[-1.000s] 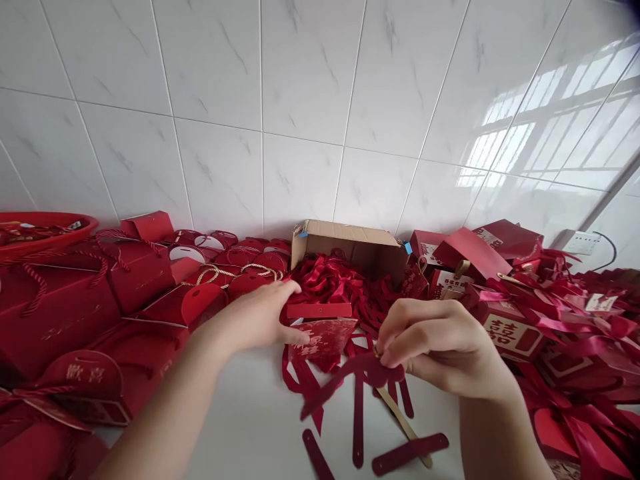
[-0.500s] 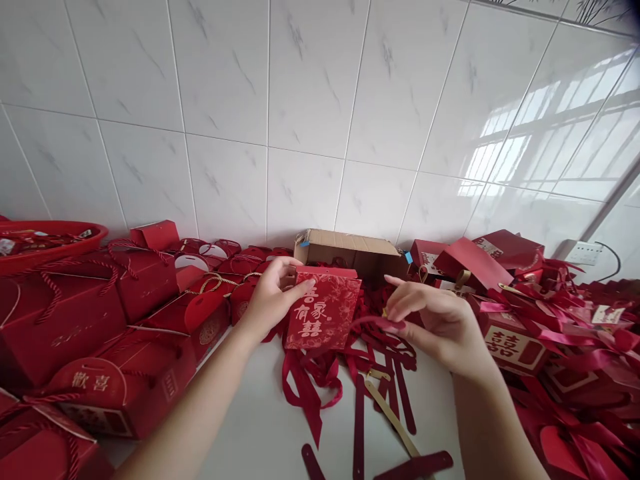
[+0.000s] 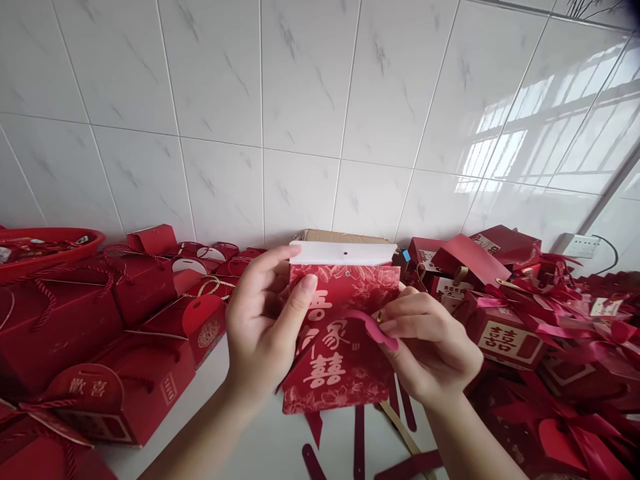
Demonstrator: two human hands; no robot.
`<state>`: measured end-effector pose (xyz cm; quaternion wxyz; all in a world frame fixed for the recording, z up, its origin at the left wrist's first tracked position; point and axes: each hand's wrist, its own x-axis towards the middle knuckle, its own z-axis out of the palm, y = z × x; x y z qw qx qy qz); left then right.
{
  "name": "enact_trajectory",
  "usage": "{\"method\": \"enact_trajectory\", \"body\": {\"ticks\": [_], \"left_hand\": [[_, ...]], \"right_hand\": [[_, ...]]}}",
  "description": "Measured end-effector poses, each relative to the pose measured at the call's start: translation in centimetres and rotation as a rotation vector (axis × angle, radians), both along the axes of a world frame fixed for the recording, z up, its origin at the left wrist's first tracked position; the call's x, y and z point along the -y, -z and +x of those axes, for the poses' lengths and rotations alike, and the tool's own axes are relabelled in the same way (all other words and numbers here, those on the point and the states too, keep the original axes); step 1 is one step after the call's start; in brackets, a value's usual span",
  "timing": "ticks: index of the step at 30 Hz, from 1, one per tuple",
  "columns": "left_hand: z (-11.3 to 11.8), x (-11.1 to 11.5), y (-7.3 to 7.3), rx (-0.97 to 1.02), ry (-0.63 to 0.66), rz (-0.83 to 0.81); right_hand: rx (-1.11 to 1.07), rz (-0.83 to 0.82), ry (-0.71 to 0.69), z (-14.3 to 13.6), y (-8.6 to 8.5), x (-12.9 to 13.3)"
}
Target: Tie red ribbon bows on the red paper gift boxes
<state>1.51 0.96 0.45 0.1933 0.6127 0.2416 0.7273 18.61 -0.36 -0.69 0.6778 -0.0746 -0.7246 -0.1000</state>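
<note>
A red paper gift box (image 3: 350,373) with pink flowers and pale Chinese characters faces me, raised above the white table. Its white-lined top flap (image 3: 345,253) stands up at the back and has a small hole. My left hand (image 3: 265,320) grips the box by its left side, thumb on the front. In front of the box's right half, my right hand (image 3: 430,343) pinches a dark pink strap (image 3: 373,328) with a scalloped end and a small gold-coloured fastener (image 3: 379,317). The strap curves across the printed front; its far end lies against the box.
Red gift boxes with rope handles (image 3: 135,380) crowd the left side; ribboned red boxes (image 3: 510,333) crowd the right. Loose dark red straps (image 3: 359,440) lie on the table (image 3: 270,440) in front. Behind stands a cardboard carton (image 3: 340,235); a red basket (image 3: 50,263) sits far left.
The gift box has come closer to me and its top flap now stands up, showing the white inside. My right hand has brought the strap in front of the box.
</note>
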Motion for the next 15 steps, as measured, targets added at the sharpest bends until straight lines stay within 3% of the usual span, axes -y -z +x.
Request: {"method": "enact_trajectory", "body": {"ticks": [3, 6, 11, 15], "left_hand": [[0.1, 0.1, 0.2, -0.002, 0.075, -0.052], [0.2, 0.0, 0.5, -0.084, 0.056, -0.112], [-0.1, -0.5, 0.8, -0.179, 0.089, -0.007], [-0.4, -0.3, 0.8, -0.204, -0.025, 0.072]], "right_hand": [[-0.034, -0.013, 0.082, -0.4, 0.2, 0.1], [-0.117, -0.044, 0.111, -1.0, 0.5, 0.2], [-0.108, -0.063, 0.067, -1.1, 0.6, 0.1], [-0.022, -0.087, 0.073, -1.0, 0.5, 0.2]]}}
